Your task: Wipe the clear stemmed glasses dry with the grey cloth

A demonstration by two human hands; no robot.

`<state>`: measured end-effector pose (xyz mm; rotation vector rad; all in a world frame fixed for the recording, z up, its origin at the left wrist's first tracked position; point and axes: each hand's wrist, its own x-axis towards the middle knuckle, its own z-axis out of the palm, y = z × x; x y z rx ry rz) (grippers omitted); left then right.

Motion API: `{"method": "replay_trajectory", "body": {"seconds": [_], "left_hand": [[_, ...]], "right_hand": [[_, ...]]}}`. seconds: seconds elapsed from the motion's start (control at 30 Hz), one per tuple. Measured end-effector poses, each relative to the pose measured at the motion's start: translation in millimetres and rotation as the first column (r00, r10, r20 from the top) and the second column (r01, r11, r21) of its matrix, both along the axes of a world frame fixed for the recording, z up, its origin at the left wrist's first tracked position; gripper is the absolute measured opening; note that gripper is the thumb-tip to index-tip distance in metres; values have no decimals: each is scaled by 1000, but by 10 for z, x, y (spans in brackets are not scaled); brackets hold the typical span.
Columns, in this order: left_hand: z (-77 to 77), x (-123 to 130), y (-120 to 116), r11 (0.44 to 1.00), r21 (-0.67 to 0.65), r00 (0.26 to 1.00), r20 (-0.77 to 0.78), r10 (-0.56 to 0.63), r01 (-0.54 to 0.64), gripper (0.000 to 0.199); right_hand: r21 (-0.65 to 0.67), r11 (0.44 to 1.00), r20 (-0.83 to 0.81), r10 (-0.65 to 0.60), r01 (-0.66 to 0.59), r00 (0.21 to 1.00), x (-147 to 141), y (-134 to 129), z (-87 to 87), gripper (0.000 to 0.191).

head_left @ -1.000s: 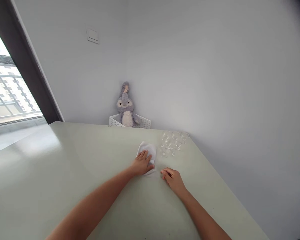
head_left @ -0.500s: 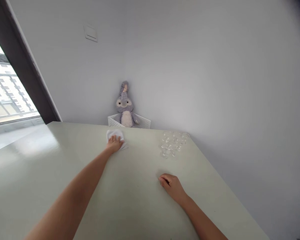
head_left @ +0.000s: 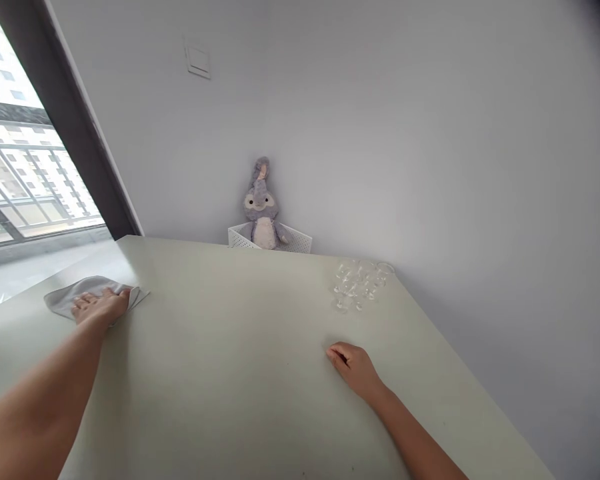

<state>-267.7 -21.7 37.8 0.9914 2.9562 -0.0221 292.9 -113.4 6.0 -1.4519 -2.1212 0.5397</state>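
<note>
My left hand [head_left: 99, 307] lies flat on a pale grey cloth [head_left: 63, 299] at the left side of the table [head_left: 220, 373], its fingers spread a little. The cloth shows beyond the fingertips and on both sides of the hand. On the right half of the tabletop, my right hand [head_left: 353, 363] rests with its fingers curled into a loose fist, nothing visible in it. Beyond the right hand stand several small clear glass-like items [head_left: 355, 287], grouped near the far right corner.
Behind the far edge, a grey plush rabbit [head_left: 262, 207] sits in a white perforated basket [head_left: 300, 243]. Walls meet behind it, with a switch [head_left: 199, 61] on the left one. A dark-framed window [head_left: 35, 167] is at the left.
My left hand and the cloth have moved left across the table, and more of the cloth is spread out. My right hand keeps its place and its curled shape. The view has shifted slightly.
</note>
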Motion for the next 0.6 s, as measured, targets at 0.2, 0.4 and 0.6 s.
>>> {"method": "replay_trajectory", "body": {"seconds": [0.2,0.4,0.6], "left_hand": [[-140,468,174,983,38,984,12,-178,177,65],[-335,1768,273,743,100,748,-7,-664,661,57],[-470,3215,-675,20,226,25,-19,-1000,974,59]], "right_hand": [[34,999,47,25,-27,999,-27,26,6,32],[54,998,63,20,-24,998,-26,12,25,32],[81,996,34,-33,30,999,43,1,4,33]]}}
